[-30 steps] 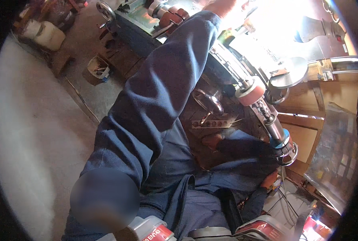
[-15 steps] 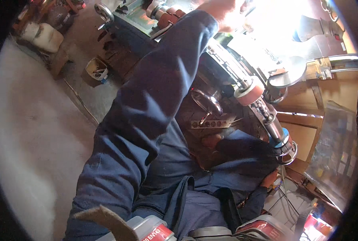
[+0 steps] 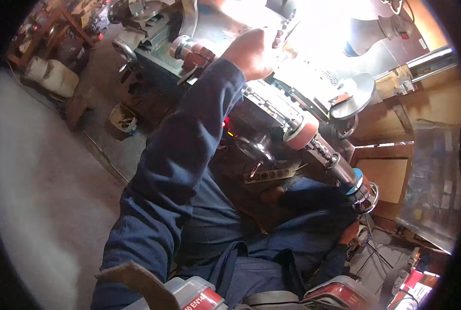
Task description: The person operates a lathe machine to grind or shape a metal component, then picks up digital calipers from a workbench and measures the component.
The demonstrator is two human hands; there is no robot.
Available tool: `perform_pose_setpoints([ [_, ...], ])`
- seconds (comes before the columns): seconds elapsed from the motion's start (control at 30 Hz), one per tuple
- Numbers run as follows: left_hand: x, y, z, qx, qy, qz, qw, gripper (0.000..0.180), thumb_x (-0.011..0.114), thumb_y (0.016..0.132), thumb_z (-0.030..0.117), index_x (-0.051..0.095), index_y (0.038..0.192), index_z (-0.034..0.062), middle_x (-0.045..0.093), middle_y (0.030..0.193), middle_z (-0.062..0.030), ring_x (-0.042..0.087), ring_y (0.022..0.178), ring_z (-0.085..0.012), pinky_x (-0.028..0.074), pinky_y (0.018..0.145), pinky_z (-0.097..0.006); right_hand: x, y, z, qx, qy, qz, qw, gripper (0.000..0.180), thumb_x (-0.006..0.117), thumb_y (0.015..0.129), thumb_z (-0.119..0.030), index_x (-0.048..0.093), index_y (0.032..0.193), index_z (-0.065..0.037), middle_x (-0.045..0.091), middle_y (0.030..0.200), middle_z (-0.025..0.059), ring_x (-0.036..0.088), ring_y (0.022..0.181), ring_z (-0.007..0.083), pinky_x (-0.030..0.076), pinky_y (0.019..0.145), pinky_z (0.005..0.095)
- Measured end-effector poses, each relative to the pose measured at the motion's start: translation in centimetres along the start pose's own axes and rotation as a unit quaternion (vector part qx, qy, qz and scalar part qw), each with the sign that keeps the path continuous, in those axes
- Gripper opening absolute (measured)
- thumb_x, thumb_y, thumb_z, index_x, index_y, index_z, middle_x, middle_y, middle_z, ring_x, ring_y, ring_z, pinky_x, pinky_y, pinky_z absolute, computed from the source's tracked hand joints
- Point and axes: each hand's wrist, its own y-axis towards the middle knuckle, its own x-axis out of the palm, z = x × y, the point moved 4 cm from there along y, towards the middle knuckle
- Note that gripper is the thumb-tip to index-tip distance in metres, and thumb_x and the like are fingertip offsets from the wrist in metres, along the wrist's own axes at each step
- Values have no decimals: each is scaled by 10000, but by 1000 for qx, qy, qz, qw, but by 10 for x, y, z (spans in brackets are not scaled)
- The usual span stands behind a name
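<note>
My left hand reaches over the machine bed, back to the viewer. Its fingers curl in toward the strong glare, and what they hold is hidden. Against the fingertips stands a dark, ridged, stick-like piece. Below the hand a metal shaft runs down to the right and carries a pink ring-shaped wheel. Left of my wrist sits a reddish-brown clamp-like block on the machine. Far to the lower right, beside my knee, only part of my right hand shows; its fingers are hidden.
Handwheels project from the machine front, and another handwheel sits at its right end. A round grey disc stands behind the pink wheel. On the floor at left are a small bin and a pale canister.
The whole view has shifted, with the machine now lower and further left. My left hand has drawn left and nearer along the machine, coming partly out of the glare. My right hand stays beside the knee.
</note>
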Motion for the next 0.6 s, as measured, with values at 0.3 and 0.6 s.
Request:
perform_pose_setpoints([
  [0.3,-1,0,6,-70,18,-18,997,212,573,850,46,563,1055,-8,655,897,-193,650,825,-326,518,727,-384,25,-7,49,52,43,-11,998,427,452,954,-254,538,1241,50,560,1265,243,531,1167,397,408,998,449],
  [0.6,-1,1,11,-81,10,-25,996,248,584,858,52,556,1087,-39,656,979,-211,638,880,-372,503,807,-397,25,-11,47,29,-121,-27,992,405,510,941,-254,544,1208,48,586,1190,248,550,1113,406,424,957,476],
])
